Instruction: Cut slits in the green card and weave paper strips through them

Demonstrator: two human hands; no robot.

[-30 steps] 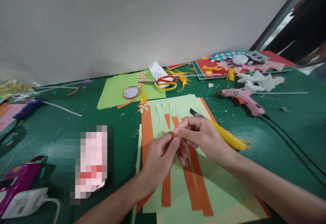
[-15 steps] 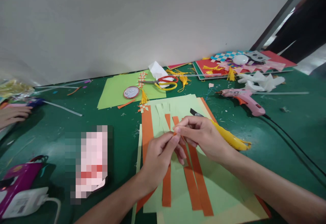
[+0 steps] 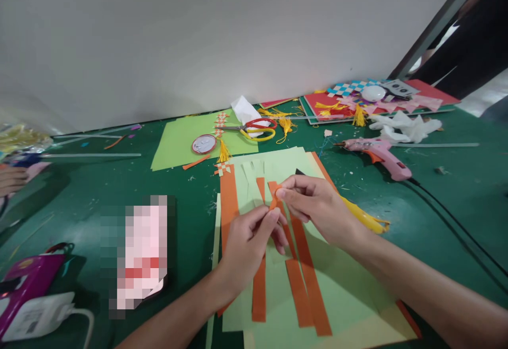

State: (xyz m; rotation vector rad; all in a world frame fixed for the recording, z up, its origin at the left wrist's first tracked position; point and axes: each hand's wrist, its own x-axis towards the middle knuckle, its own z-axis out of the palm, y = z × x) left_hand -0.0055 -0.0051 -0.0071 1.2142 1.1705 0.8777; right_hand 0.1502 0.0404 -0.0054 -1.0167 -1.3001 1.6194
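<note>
Between my two hands is a small orange paper strip [image 3: 274, 200]. My left hand [image 3: 248, 243] pinches its lower end, thumb against fingers, while my right hand [image 3: 321, 203] grips the upper end between thumb and forefinger. Below them lie pale green paper sheets [image 3: 349, 296], with several long orange strips [image 3: 313, 280] and narrow green strips on top. A yellow-handled cutter [image 3: 367, 216] with a dark tip rests under my right hand, partly hidden by it. At the sheets' upper left corner is a small orange-and-white woven paper piece [image 3: 223, 168].
Scissors [image 3: 257, 129], a round tin [image 3: 203, 144] and a yellow tassel [image 3: 224, 150] lie beyond the sheets. A corded pink glue gun [image 3: 381, 156] sits at right. At left are a blurred-out pink object [image 3: 145, 254], a purple device [image 3: 34, 275] and another person's hand [image 3: 11, 180].
My right hand has shifted slightly, showing more of the small orange strip between my fingers. The other person's hand at far left has drawn back toward the edge.
</note>
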